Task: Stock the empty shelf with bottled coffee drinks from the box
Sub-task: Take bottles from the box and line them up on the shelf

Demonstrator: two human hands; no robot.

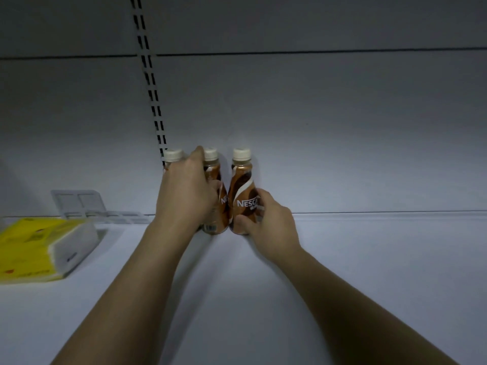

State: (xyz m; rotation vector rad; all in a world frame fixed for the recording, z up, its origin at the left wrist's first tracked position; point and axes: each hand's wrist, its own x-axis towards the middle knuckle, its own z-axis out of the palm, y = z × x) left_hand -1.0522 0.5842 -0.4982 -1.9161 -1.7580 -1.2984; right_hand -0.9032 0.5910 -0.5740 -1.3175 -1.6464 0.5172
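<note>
Three brown bottled coffee drinks with cream caps stand upright at the back of the white shelf (369,259), against the rear panel. My left hand (185,192) is wrapped over the left bottle (172,155) and the middle bottle (214,175), hiding most of the left one. My right hand (266,222) grips the lower body of the right bottle (243,185), which stands a small gap apart from the middle one. The box is out of view.
A yellow and white pack of tissues (39,248) lies on the shelf at the left. Behind it a clear plastic shelf divider (84,206) leans at the back. A slotted upright (150,83) runs up the rear panel.
</note>
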